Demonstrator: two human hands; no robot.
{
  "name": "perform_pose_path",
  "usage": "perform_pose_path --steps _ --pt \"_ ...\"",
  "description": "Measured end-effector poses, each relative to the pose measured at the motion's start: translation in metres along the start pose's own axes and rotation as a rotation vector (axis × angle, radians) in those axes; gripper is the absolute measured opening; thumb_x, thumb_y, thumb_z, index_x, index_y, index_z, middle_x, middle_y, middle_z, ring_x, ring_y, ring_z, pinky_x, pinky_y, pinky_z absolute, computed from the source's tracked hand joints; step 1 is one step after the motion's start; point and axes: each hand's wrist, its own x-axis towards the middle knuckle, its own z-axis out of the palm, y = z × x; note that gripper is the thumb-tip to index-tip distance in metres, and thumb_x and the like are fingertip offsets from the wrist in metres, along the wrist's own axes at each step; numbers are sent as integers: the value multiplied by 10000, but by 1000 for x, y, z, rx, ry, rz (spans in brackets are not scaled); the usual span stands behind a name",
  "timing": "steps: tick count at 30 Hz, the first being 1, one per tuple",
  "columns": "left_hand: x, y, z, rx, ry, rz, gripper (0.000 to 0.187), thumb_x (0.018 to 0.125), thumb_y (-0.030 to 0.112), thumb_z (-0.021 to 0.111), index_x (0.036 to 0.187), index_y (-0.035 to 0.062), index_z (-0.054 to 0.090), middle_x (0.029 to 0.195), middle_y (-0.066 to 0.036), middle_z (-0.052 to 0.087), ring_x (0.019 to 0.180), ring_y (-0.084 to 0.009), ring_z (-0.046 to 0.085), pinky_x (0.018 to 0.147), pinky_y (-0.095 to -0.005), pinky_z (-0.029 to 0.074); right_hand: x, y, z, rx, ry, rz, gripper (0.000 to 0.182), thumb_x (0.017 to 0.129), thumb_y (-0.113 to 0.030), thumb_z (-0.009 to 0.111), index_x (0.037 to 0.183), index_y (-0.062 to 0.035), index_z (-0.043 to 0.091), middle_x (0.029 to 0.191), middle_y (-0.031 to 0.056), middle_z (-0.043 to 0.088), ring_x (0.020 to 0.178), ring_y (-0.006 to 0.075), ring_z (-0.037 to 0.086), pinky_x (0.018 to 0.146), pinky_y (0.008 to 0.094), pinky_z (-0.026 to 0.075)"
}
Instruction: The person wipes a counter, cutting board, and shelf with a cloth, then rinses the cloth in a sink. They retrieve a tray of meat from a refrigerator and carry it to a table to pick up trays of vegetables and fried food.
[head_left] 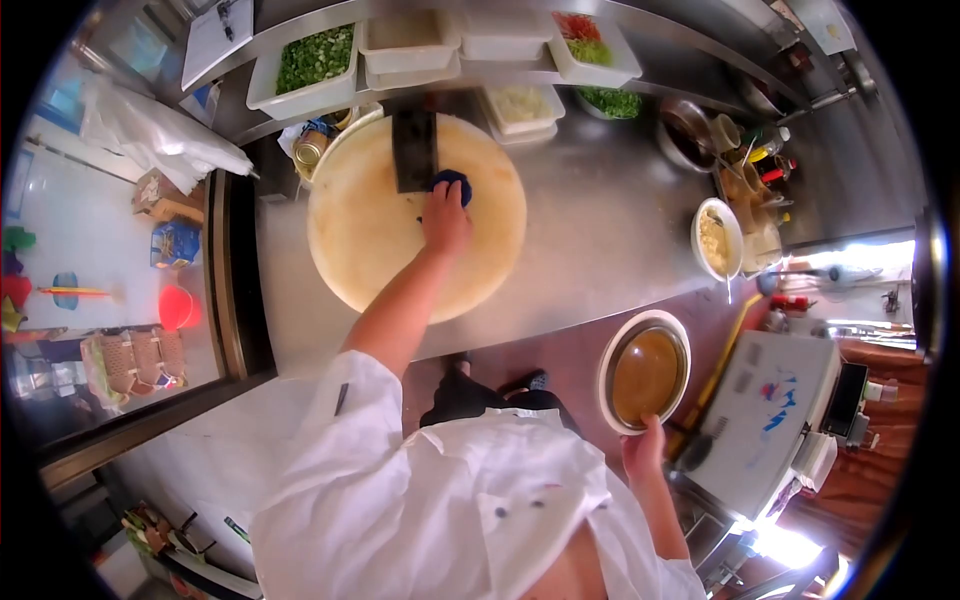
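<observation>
Blue cloth (455, 184), it seems, is bunched in the left hand's (447, 222) closed fingers on the round board (370, 235). Just left of it, the dark blade (415, 150) points away from the body. The right hand (644, 450), farther off, grips a bowl's rim (604, 380).

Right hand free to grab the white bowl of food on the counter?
Probably not as is: the right hand is holding the round pan. Otherwise, nothing visible blocks the white bowl.

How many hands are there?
2: the left hand is on the dark blue cloth on the round board; the right hand holds the bowl.
</observation>
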Motion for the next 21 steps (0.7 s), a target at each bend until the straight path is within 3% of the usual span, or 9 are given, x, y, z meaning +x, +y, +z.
perform_pose_path --steps 7,9,17,19,21 --pt "1 -8 -23 146 -78 57 480 757 49 640 1231 14 570 1205 -187 556 1065 -389 549 907 -465 470 -6 1 -18 75 -32 -16 249 885 -138 510 1097 -14 547 853 95 668 623 207 642 486 300 470" --pt "4 -25 -17 201 -45 10 452 769 51 623 1216 10 572 1209 -190 565 1037 -383 572 882 -475 483 -1 4 -37 35 -142 7 220 923 -173 540 1117 -70 538 996 74 662 815 195 646 610 293 489" --pt "-8 -53 -48 362 1 -40 429 767 58 618 1194 32 596 1237 -154 583 1001 -372 578 797 -493 499 5 14 -67 135 -97 46 230 920 -170 548 1122 -59 538 997 84 663 810 200 646 606 294 493" --pt "-12 -49 -40 371 48 -82 442 762 62 621 1201 25 586 1235 -176 578 1025 -386 567 839 -496 485 5 11 -65 137 -89 68 237 919 -170 550 1127 -57 537 998 84 662 810 200 647 604 292 492" --pt "-17 -31 -18 317 19 -115 487 750 57 635 1229 9 557 1247 -221 551 1113 -407 527 958 -494 431 5 7 -54 155 42 33 229 884 -148 522 1069 -18 566 843 83 665 614 190 629 505 292 471"
